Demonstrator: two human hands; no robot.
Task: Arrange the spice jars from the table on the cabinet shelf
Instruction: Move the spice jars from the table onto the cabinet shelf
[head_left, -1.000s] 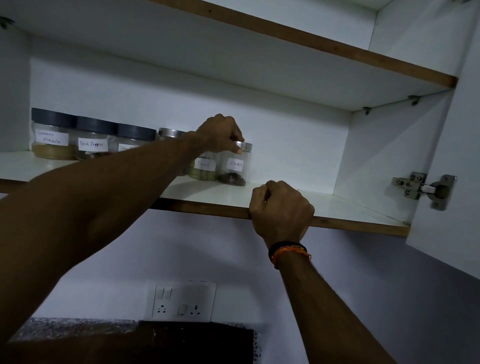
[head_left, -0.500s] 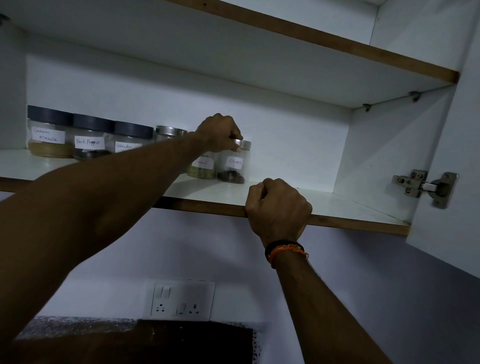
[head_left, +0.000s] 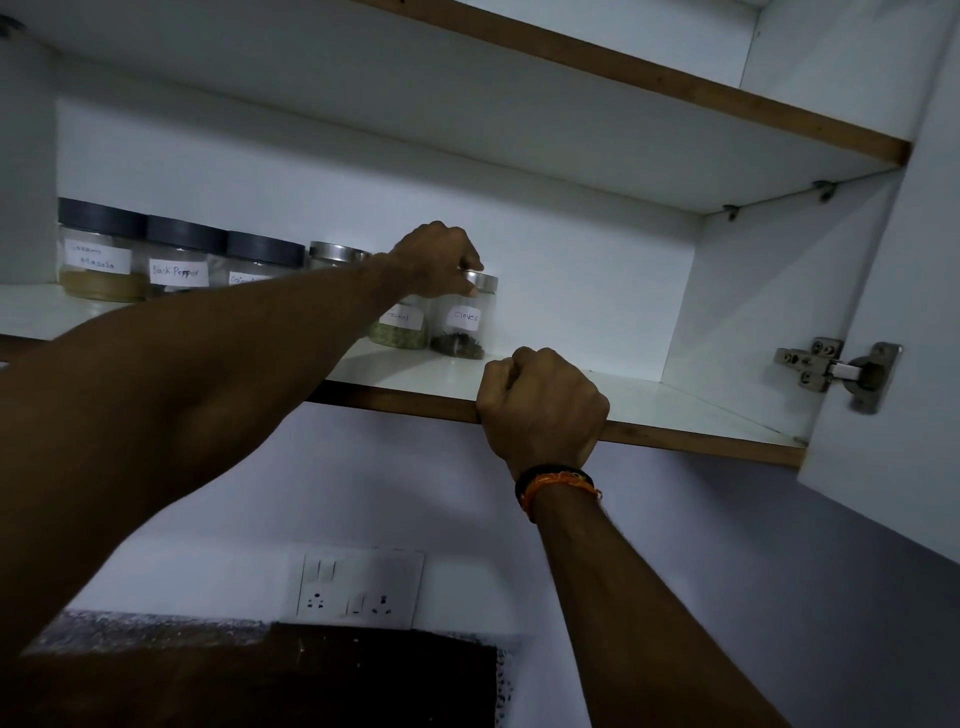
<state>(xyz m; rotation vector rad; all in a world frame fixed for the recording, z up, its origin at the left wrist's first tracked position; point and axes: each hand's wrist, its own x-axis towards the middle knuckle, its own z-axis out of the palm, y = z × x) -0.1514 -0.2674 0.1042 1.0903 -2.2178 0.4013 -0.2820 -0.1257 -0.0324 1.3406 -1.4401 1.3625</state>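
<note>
Several labelled spice jars stand in a row on the white cabinet shelf (head_left: 649, 400). From the left come three dark-lidded jars: a masala jar (head_left: 101, 254), a black pepper jar (head_left: 179, 265) and a third jar (head_left: 262, 262) partly behind my arm. A steel-lidded jar (head_left: 337, 254) follows, then the fennel jar (head_left: 400, 330) and the cloves jar (head_left: 465, 325) at the right end. My left hand (head_left: 436, 260) reaches over the fennel jar, its fingers closed on the cloves jar's steel lid. My right hand (head_left: 540, 410), wearing a wrist band, is clenched on the shelf's wooden front edge.
The open cabinet door (head_left: 893, 312) with its hinge (head_left: 836, 371) hangs at the right. A second shelf (head_left: 649, 78) lies above. Below on the wall is a switch and socket plate (head_left: 358, 587), with a dark counter (head_left: 260, 675) under it.
Both hands stay where they were, the left on the jar lids and the right on the shelf edge. Only my view shifts slightly.
</note>
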